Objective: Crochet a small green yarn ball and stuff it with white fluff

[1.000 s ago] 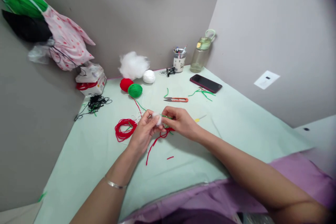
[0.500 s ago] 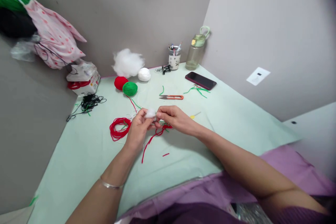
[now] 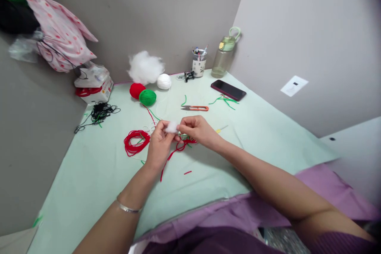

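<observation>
A small tuft of white stuffing fibre sits between my two hands above the table. My left hand grips it from the left with thumb and fingers. From the right, my right hand pinches at its edge with thumb and forefinger. Red yarn strands lie beneath the hands, with bits of green among them. Left of my left hand rests a coil of red yarn. Whatever lies behind my curled fingers is hidden.
Red, green and white yarn balls stand beyond the hands, by a heap of stuffing. Orange thread snips, a phone, a bottle, a pen cup and tangled black yarn lie around.
The right hand has shifted slightly, its fingertips still at the white tuft. More of the tuft shows between the hands. The whole view has tilted a little.
</observation>
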`<state>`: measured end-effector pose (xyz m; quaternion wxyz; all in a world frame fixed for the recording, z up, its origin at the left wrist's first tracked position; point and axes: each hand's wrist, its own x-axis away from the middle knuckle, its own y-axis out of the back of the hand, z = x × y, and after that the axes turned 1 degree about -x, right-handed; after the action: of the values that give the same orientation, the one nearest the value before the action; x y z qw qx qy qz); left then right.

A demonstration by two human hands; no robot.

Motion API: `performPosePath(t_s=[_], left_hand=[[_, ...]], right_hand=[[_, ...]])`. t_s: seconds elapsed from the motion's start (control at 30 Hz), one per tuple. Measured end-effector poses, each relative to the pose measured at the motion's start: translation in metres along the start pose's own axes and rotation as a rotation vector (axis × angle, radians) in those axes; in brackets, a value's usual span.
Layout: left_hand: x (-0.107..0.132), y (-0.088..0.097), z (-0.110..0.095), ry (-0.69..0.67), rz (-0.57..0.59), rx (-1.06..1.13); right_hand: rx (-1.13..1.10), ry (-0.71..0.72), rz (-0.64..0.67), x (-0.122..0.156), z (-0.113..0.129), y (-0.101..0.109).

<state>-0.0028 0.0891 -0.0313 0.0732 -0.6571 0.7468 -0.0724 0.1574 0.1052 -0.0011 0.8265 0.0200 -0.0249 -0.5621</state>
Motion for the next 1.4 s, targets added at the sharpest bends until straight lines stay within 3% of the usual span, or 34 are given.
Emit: performPosePath(t_s=[0.2,0.33,0.57,0.77,0.93,1.07,1.13,1.23,1.4], left_hand=[[0.004,-0.001,-0.014,0.082,0.087,0.077],[0.001,0.001,-0.017,0.092,0.076,0.090],[-0.005,0.002,-0.009,0.034,-0.005,0.020],[-0.008,0.003,-0.006,-0.064,-0.057,-0.049],[-0.006,0.002,-0.010,-0.096,-0.082,-0.058],[0.000,-0.003,-0.013,-0.142,-0.102,-0.084],[0.002,-0.005,-0.013,-0.179,-0.132,-0.103],[0.004,-0.005,-0.012,-0.235,-0.179,-0.134],[0.004,-0.003,-0.007,-0.267,-0.173,-0.159]], right_hand=[[0.325,0.090,-0.156,0.003,0.000,0.007],[0.423,0.133,-0.150,0.006,0.001,0.010],[0.427,0.138,-0.016,0.014,0.009,-0.001],[0.513,0.167,-0.062,0.013,0.003,-0.012],[0.307,0.399,-0.222,0.008,0.008,0.004],[-0.121,0.267,-0.083,0.009,0.015,0.007],[-0.213,0.168,-0.061,0.009,0.017,0.007],[-0.065,0.123,-0.113,0.008,0.016,0.007],[0.247,0.085,0.090,0.007,0.011,0.007]])
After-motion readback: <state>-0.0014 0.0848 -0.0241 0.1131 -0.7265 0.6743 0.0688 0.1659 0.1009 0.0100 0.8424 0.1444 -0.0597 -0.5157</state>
